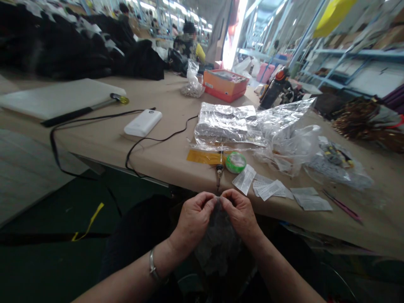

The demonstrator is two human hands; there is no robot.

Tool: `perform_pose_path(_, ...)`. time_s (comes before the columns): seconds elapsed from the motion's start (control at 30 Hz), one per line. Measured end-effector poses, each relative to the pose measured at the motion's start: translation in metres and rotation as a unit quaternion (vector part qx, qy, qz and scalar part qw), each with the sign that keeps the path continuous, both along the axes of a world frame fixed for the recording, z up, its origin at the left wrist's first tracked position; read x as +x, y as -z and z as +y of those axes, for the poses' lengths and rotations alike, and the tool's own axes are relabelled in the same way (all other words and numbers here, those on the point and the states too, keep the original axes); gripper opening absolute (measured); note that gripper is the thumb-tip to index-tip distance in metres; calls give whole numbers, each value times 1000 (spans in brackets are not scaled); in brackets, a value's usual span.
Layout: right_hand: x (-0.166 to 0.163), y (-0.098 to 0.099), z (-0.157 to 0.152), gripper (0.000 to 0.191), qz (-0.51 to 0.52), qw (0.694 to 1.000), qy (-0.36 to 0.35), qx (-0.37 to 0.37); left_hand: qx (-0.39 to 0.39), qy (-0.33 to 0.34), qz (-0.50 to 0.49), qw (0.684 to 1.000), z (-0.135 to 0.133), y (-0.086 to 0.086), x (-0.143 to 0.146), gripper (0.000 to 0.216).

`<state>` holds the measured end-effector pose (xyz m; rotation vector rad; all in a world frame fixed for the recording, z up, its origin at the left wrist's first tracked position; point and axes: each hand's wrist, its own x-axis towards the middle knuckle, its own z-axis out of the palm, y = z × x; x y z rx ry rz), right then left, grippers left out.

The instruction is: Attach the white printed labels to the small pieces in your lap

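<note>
At the table's front edge, my left hand [195, 219] and my right hand [240, 214] meet, thumbs and fingers pinched on a thin, greyish, see-through sheet [217, 242]. The sheet hangs down between my wrists over my lap; its exact kind I cannot make out. Just beyond my fingertips lies a pen-like tool with a metal tip [219, 172], resembling a soldering iron, tip towards me. Beside it sit a round green-rimmed container [235, 162] and an amber strip [204, 157]. Several printed white labels [268, 187] lie to the right.
A silver foil bag [225, 124] and clear plastic bags [293, 147] lie behind the labels. Pink tweezers [344, 206] rest at the right. A white power bank [143, 123], a black cable [164, 138] and an orange box [224, 85] are farther back. Another person [185, 44] sits beyond.
</note>
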<state>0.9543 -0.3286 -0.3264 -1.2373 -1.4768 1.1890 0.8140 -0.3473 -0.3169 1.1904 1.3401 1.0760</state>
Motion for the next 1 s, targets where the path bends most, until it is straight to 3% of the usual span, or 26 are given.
perform_pose_path(0.43,-6,5,4,13,-59,994,19,95,74,6,65,995,11,4,-4,17)
perform_pose_path(1.0,-7,8,11,14,-52,993,35,101,93,-8,43,995,21,13,-3,18)
